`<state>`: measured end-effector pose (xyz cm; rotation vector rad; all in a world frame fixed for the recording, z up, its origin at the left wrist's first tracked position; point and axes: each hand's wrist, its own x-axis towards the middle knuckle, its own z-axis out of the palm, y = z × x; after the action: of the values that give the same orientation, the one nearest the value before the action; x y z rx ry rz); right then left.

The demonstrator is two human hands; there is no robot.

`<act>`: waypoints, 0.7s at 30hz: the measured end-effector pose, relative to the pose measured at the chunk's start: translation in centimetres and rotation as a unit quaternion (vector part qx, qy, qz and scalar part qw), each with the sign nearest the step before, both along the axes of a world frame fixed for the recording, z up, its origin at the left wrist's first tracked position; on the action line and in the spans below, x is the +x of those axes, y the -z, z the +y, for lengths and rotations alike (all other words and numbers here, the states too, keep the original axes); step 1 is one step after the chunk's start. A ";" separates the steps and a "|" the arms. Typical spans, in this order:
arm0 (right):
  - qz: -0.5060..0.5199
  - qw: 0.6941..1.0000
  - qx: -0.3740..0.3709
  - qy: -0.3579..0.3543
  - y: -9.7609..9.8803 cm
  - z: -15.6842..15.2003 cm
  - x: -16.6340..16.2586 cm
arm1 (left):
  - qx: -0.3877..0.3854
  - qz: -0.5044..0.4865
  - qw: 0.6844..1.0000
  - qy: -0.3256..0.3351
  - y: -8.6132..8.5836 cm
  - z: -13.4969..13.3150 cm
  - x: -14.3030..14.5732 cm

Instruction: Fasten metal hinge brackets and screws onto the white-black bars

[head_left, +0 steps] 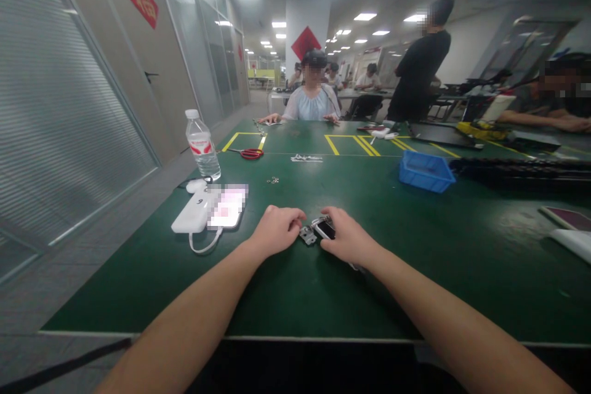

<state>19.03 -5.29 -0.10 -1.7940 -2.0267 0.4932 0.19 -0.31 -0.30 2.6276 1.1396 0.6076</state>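
My left hand (277, 229) rests on the green table (415, 271) with its fingers curled; its fingertips touch a small grey metal part (307, 235). My right hand (347, 237) lies just to the right, its fingers closed over a small dark device with a metal frame (323, 228). The two hands almost meet in the middle of the table. What lies under the right palm is hidden.
A white power bank (191, 214) with a cable and a phone (227, 206) lie at the left, behind them a water bottle (202, 144). Red scissors (252, 153), small metal parts (306, 158) and a blue bin (425, 170) sit farther back. Other people sit and stand beyond.
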 end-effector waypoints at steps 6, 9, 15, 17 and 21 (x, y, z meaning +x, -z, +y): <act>0.039 0.996 0.063 0.043 -0.4 -0.5 5.0 | -0.006 0.014 1.000 -0.001 -0.2 0.0 -0.3; 0.017 0.991 0.067 0.116 -1.1 -1.4 9.4 | -0.008 0.025 1.000 0.010 -0.2 -0.1 -0.2; -0.088 0.939 0.040 0.330 -0.7 -4.1 22.0 | -0.006 0.048 0.999 0.021 -0.1 -0.2 0.2; -0.130 0.918 0.031 0.373 -0.1 -5.2 26.3 | -0.009 0.050 0.999 0.018 0.0 -0.2 0.3; -0.177 0.881 0.002 0.440 1.3 -7.2 33.7 | -0.011 0.053 0.998 0.017 -0.1 -0.2 0.3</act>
<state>52.68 -12.53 -1.44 -2.6620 -1.1377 -0.1305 0.47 -0.55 -0.23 2.6829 1.1218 0.4524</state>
